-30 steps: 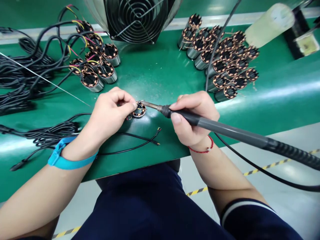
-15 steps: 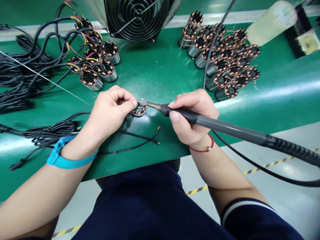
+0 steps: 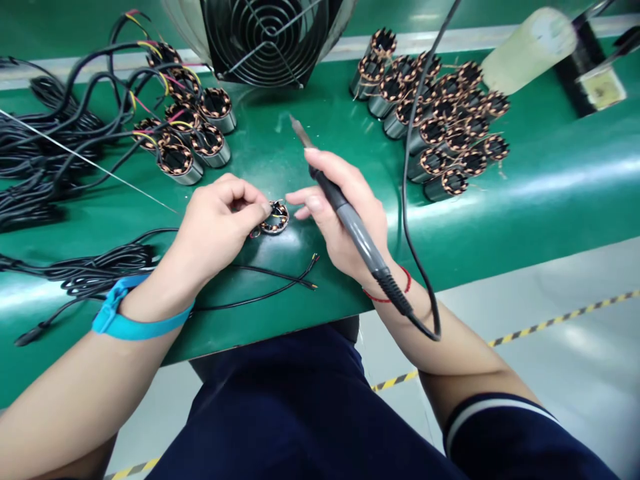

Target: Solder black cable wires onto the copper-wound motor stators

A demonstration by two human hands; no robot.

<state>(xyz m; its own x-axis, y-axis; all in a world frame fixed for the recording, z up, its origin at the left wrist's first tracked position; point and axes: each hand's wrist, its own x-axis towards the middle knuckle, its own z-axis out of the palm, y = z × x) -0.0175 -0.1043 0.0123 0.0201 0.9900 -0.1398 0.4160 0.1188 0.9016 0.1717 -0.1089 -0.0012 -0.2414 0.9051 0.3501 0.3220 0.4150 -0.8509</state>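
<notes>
Left hand [image 3: 220,223] pinches stator [image 3: 284,222], right hand [image 3: 334,235] grips soldering iron [image 3: 357,233]; yellowish pad [image 3: 601,88] sits in tray [image 3: 621,93].

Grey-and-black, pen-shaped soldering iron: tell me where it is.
In the head view, the soldering iron is in the right hand, just right of the small copper-wound ring, pointing up toward the black fan with the round grille.

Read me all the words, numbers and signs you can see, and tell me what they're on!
There are none I can read.
Soldering iron in the right hand: no readable letters.
Fan and pale container: any print is too small or blurred to read.
Floor tape: just yellow and black stripes, no words.
</notes>
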